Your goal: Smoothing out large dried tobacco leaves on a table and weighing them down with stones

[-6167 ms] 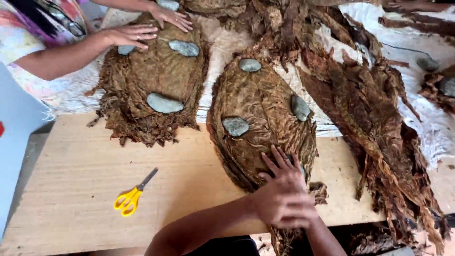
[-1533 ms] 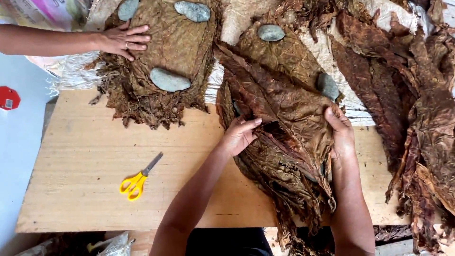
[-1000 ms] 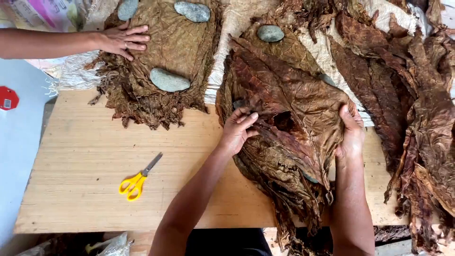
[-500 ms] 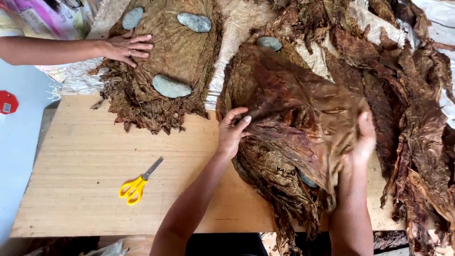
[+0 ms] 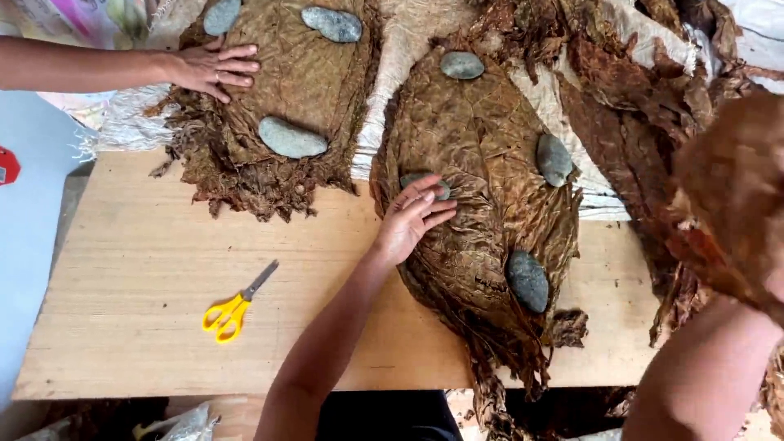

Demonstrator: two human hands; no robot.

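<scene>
Half a second ago: a big brown leaf spread over the pile under both hands. Now lifted off to the right, held up close to the camera as a blurred brown leaf point(image 5: 735, 196). Right hand hidden behind that leaf, only the forearm in view, so cannot tell how the fingers are set. Left hand point(image 5: 411, 217) open and flat, fingers spread, pressing the left side of the leaf pile point(image 5: 482, 204) and touching a grey stone point(image 5: 425, 184) half hidden under the fingertips. Three more stones now bare on the pile: one at the top point(image 5: 462, 65), one on the right point(image 5: 554, 159), one low down point(image 5: 528, 280).

Pile lying across the back edge of the wooden board point(image 5: 147, 327), its ragged tail hanging over the front edge. Wide bare wood to the left of the pile, with only the yellow scissors point(image 5: 233, 304) on it, well apart from the hand. Second leaf pile point(image 5: 302, 98) at the far left, with another person's hand point(image 5: 211, 69) flat on it. More loose dark leaves point(image 5: 637, 90) crowding the right side, close to the pile.
</scene>
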